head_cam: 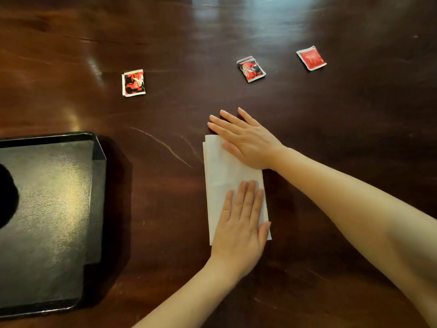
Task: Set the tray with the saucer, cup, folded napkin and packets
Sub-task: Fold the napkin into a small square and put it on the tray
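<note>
table (331, 138): dark polished wood, bearing everything; both hands work right of the tray
tray (98, 176): black, well to the left of both hands; a dark round shape shows at its far left edge, cut off, so I cannot tell what it is
napkin (221, 176): white, folded into a long strip lying flat under both hands, long axis running away from the person, near end under the left palm, far end under the right
left hand (238, 223): flat and spread, palm down on the near end, pressing, gripping nothing
right hand (243, 138): flat, fingers extended, on the far end, fingertips past the edge onto the wood; holding nothing
packets: three, all beyond the right hand's fingertips; left packet (133, 83) up and left, middle packet (251, 69) straight ahead, right packet (311, 58) up and right
judged step: creasing the fold; carrying it goes leftward to the tray, and the left hand is nearer
</note>
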### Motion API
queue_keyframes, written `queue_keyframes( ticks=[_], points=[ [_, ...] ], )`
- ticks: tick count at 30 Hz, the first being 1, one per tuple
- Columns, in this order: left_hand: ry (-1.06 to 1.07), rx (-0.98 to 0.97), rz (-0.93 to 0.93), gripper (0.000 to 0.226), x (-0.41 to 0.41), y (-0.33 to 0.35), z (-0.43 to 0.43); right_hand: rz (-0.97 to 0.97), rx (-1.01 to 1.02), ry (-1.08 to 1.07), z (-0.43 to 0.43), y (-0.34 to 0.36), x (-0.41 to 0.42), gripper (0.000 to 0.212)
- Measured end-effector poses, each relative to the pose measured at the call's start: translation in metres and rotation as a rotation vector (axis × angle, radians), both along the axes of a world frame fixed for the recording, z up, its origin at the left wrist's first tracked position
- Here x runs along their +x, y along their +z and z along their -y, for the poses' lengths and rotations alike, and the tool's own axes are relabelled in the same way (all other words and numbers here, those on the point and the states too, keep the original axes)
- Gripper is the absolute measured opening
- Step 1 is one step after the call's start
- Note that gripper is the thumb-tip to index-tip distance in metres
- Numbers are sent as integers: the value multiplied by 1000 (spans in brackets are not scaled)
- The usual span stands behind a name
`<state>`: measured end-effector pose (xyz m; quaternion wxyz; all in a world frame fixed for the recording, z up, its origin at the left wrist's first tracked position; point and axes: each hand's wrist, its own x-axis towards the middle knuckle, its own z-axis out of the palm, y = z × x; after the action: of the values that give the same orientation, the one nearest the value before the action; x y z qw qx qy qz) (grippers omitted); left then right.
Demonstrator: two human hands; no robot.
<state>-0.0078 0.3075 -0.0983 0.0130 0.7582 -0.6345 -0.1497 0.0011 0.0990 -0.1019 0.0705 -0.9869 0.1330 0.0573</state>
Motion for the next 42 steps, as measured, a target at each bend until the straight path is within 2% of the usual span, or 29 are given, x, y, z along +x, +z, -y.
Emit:
queue_keyframes(
  ticks=[9,11,12,14,17,20,23,25,27,29,35,42],
  points=[
    [-39,53,-69,65,-14,9,-56,-34,17,-47,-3,5,2,51],
    [-39,23,-224,63,-10,16,-63,-35,20,-126,-3,5,2,54],
    [39,-63,-378,59,-5,19,-63,-26,32,-175,-2,6,-1,55],
    [351,-195,-674,50,16,29,-50,42,71,-269,0,12,-9,52],
    [810,-378,-739,46,61,36,-9,170,205,-434,0,23,-23,37],
    [996,-285,-931,59,95,41,40,86,422,-544,2,36,-28,29],
    [1062,-112,-990,70,107,41,66,-22,438,-549,4,41,-26,33],
    [1071,-45,-994,65,112,42,76,-40,484,-568,4,41,-25,37],
    [996,51,-983,34,116,44,81,-40,556,-597,5,40,-25,39],
    [919,142,-1001,20,117,47,82,-37,611,-625,6,41,-26,35],
    [794,11,-1135,13,119,58,84,-84,726,-662,12,48,-36,28],
    [604,-17,-993,8,113,84,98,-113,901,-643,25,67,-52,21]
  ],
)
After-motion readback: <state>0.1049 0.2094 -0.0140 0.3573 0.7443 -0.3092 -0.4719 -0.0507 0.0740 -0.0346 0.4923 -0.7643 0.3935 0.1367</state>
